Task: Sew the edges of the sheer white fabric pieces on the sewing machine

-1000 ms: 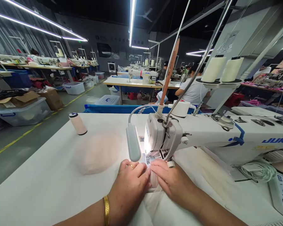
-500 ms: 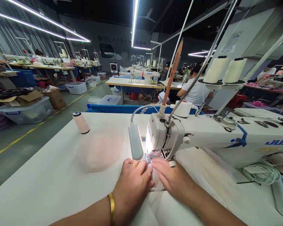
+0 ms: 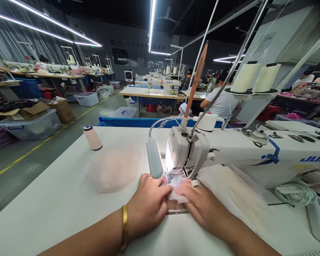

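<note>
Under the lit head of a white sewing machine (image 3: 177, 149) lies a piece of sheer pale fabric (image 3: 179, 195). My left hand (image 3: 151, 201), with a gold bracelet at the wrist, pinches the fabric's left side just in front of the needle area. On the other side, my right hand (image 3: 200, 201) has its fingers closed on the fabric's right edge. A grey lamp (image 3: 154, 158) hangs above my left fingertips. To the left on the white table (image 3: 56, 199) rests a pile of sheer peach fabric (image 3: 117, 170), with a peach thread spool (image 3: 92, 138) behind it.
A pencil (image 3: 196, 80) stands upright on the machine head. White thread cones (image 3: 245, 77) sit on a stand at the right. Beige fabric (image 3: 246, 195) lies right of my right hand, near coiled green cord (image 3: 294, 193). A person in white (image 3: 221, 103) sits beyond the machine.
My hands have moved slightly apart, the left one a little up and left. The fabric between them now lies more spread, exposing the plate area in front of the needle.
</note>
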`<state>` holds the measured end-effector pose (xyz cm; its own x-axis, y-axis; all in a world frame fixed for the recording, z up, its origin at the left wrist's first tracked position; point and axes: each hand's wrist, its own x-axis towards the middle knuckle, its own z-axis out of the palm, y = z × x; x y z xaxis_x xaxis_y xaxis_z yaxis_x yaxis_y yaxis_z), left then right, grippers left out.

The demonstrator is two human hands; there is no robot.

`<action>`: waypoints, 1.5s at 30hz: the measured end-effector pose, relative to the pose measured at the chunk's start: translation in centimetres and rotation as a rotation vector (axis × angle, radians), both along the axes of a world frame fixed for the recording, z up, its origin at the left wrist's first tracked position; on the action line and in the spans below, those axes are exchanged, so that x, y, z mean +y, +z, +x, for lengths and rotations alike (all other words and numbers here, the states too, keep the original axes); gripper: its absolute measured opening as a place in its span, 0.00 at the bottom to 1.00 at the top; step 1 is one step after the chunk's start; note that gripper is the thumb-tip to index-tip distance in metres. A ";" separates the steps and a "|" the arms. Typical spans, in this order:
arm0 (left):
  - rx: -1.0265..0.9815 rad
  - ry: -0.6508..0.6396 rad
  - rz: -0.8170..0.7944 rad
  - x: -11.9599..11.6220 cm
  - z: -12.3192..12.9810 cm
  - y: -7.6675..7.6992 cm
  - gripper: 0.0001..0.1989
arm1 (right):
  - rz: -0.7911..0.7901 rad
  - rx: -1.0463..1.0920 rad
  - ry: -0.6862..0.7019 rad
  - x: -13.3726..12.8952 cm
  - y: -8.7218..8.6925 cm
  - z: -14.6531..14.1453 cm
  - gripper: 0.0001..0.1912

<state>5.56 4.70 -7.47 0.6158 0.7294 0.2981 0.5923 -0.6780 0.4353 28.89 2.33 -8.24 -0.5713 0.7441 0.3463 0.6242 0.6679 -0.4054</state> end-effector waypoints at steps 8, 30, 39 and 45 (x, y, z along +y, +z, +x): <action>-0.121 0.054 -0.034 2.1 0.7 -1.1 0.11 | 0.154 0.272 -0.154 1.1 0.1 -0.3 0.13; -0.125 0.018 0.061 2.6 0.1 -1.2 0.16 | 0.246 0.191 -0.097 0.7 0.0 -0.8 0.19; -0.155 0.032 0.102 2.8 1.0 -2.1 0.12 | 0.218 0.182 -0.098 0.6 0.5 -1.1 0.15; -0.123 0.033 0.195 2.8 1.2 -2.0 0.10 | 0.200 0.166 -0.093 0.6 0.3 -1.2 0.15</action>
